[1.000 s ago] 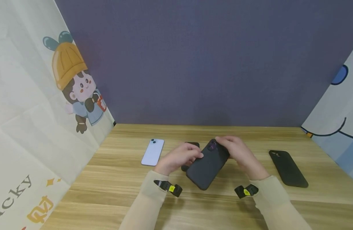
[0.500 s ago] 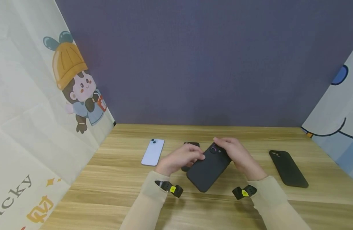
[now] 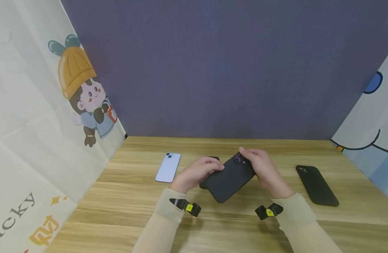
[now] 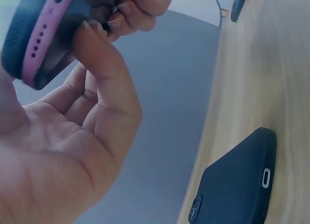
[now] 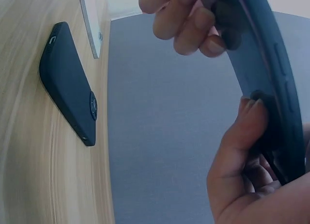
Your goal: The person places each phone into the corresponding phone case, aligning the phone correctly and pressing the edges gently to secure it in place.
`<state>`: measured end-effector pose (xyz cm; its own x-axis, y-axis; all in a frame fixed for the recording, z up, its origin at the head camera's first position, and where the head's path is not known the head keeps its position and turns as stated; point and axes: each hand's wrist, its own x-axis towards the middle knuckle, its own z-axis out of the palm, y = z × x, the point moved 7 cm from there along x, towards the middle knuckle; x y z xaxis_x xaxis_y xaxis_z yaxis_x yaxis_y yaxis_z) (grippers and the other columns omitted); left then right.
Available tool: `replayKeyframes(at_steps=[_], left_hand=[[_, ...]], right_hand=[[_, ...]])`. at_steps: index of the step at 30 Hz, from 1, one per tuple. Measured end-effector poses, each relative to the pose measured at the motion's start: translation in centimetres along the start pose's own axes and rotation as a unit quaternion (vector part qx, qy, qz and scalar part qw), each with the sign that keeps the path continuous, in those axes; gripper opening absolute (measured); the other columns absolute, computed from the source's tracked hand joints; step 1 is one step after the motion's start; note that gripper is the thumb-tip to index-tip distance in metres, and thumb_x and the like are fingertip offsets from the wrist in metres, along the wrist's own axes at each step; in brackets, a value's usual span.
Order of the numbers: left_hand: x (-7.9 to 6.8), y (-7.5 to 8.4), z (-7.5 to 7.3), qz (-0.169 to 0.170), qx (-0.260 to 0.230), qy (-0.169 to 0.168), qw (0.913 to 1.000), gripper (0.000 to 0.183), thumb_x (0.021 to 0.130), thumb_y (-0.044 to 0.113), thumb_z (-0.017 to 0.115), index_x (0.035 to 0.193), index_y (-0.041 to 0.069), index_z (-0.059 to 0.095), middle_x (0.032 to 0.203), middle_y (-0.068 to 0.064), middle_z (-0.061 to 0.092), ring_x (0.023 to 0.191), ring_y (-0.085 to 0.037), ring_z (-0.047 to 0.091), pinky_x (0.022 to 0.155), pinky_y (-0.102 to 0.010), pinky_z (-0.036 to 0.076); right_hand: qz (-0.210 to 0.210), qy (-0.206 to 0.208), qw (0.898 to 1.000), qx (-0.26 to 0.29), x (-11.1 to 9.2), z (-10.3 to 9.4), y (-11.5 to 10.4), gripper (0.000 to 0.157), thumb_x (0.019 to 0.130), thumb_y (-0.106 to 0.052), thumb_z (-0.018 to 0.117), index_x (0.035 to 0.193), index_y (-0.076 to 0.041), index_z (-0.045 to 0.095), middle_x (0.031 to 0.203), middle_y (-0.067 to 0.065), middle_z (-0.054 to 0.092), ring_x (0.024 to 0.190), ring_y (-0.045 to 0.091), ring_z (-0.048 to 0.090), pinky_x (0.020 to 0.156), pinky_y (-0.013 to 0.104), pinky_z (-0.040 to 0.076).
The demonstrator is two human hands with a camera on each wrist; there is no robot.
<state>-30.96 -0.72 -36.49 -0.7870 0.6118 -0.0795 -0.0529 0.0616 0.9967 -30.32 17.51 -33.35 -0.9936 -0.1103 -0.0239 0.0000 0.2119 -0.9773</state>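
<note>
1. Twelve o'clock: blue-grey panel (image 3: 219, 70).
2. Ten o'clock: cartoon child (image 3: 96, 96) in orange hat (image 3: 74, 72), on white sheet (image 3: 26, 116).
3. Seven o'clock: lavender phone (image 3: 168, 168), lenses up, on wood-grain table (image 3: 124, 203).
4. Four o'clock: black phone or case (image 3: 318, 188), flat.

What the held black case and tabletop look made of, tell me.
Held black case: probably silicone or soft plastic, matte, since it shows no sharp glare. Tabletop: wood or printed laminate, low sheen, with streaky grain; cannot tell which.

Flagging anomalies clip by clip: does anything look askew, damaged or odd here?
Left wrist view: the held phone shows its pink edge outside the black case, which looks not fully seated. I see nothing spilled or broken.
</note>
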Motion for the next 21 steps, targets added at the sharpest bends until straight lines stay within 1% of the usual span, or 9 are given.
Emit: replayKeyframes(at_steps=[4, 6, 8, 12, 14, 16, 21], left_hand=[[-0.1, 0.0, -0.2, -0.002, -0.005, -0.006, 1.0000, 0.022, 0.097, 0.024, 0.064, 0.096, 0.003, 0.073, 0.078, -0.002, 0.061, 0.064, -0.014, 0.060, 0.065, -0.029, 0.054], [-0.2, 0.0, -0.2, -0.003, -0.013, -0.014, 0.9998, 0.023, 0.097, 0.024, 0.064, 0.099, 0.002, 0.073, 0.082, -0.004, 0.065, 0.068, -0.015, 0.065, 0.067, -0.031, 0.056], [-0.3, 0.1, -0.2, -0.003, -0.019, -0.024, 0.9995, 0.021, 0.098, 0.022, 0.065, 0.099, 0.002, 0.072, 0.085, -0.005, 0.067, 0.069, -0.016, 0.066, 0.066, -0.031, 0.057], [-0.4, 0.1, -0.3, 0.000, -0.039, -0.028, 0.9988, 0.012, 0.096, 0.017, 0.066, 0.094, 0.006, 0.068, 0.084, -0.005, 0.068, 0.068, -0.016, 0.066, 0.067, -0.030, 0.056], [-0.5, 0.2, -0.6, 0.005, -0.054, -0.014, 0.9984, 0.009, 0.096, 0.016, 0.066, 0.092, 0.008, 0.067, 0.082, -0.003, 0.067, 0.068, -0.015, 0.065, 0.068, -0.030, 0.055], [-0.5, 0.3, -1.1, 0.013, -0.064, 0.008, 0.9979, 0.008, 0.095, 0.015, 0.066, 0.090, 0.009, 0.068, 0.081, -0.002, 0.066, 0.067, -0.014, 0.064, 0.067, -0.030, 0.054], [-0.2, 0.5, -2.2, 0.033, -0.087, 0.073, 0.9931, 0.012, 0.093, 0.016, 0.064, 0.087, 0.006, 0.067, 0.076, -0.001, 0.063, 0.061, -0.011, 0.060, 0.060, -0.025, 0.050]], right_hand=[[0.009, 0.025, 0.998, 0.056, 0.1, -0.7, 0.1, 0.048, 0.105, -0.041, 0.054, 0.112, 0.005, 0.067, 0.095, 0.002, 0.065, 0.075, 0.015, 0.066, 0.072, 0.030, 0.056], [0.012, 0.044, 0.996, 0.080, 0.0, -1.2, 0.1, 0.043, 0.105, -0.040, 0.055, 0.106, 0.001, 0.069, 0.089, -0.001, 0.065, 0.071, 0.013, 0.066, 0.069, 0.029, 0.056], [0.014, 0.062, 0.993, 0.100, 0.0, -1.8, 0.2, 0.038, 0.104, -0.040, 0.057, 0.098, -0.005, 0.070, 0.085, -0.003, 0.065, 0.068, 0.012, 0.066, 0.068, 0.028, 0.056], [0.007, 0.075, 0.989, 0.127, -0.1, -2.3, 0.2, 0.035, 0.104, -0.040, 0.057, 0.087, -0.012, 0.070, 0.083, -0.004, 0.064, 0.068, 0.011, 0.066, 0.068, 0.026, 0.056], [0.001, 0.074, 0.988, 0.137, -0.1, -2.3, 0.1, 0.035, 0.104, -0.039, 0.058, 0.084, -0.014, 0.070, 0.082, -0.004, 0.064, 0.067, 0.011, 0.066, 0.067, 0.026, 0.055], [-0.001, 0.068, 0.987, 0.148, -0.2, -2.2, 0.0, 0.034, 0.104, -0.038, 0.058, 0.083, -0.015, 0.071, 0.079, -0.004, 0.065, 0.065, 0.011, 0.066, 0.065, 0.026, 0.055], [0.003, 0.045, 0.985, 0.164, -0.1, -1.7, -0.1, 0.030, 0.104, -0.036, 0.058, 0.085, -0.017, 0.072, 0.077, -0.004, 0.068, 0.064, 0.010, 0.068, 0.063, 0.026, 0.056]])
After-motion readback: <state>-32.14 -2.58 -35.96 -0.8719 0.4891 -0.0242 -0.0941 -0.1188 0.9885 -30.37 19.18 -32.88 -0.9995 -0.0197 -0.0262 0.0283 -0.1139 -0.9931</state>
